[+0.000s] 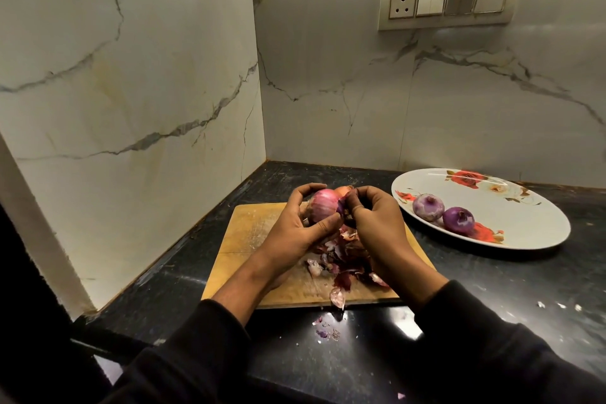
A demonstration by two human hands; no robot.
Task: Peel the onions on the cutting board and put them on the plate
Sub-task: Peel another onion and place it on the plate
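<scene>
My left hand (296, 226) grips a pink-red onion (323, 205) above the wooden cutting board (246, 239). My right hand (373, 216) pinches a purple strip of its skin (341, 207) at the onion's right side. Behind the held onion a brownish onion (343, 190) peeks out, mostly hidden. A heap of peeled skins (344, 262) lies on the board under my hands. Two peeled purple onions (428, 207) (458, 220) sit on the white floral plate (531, 226) at the right.
The dark stone counter (492, 298) carries scraps of skin (326, 331) in front of the board. Marble walls meet in a corner behind the board. A switch panel (449, 2) is on the back wall.
</scene>
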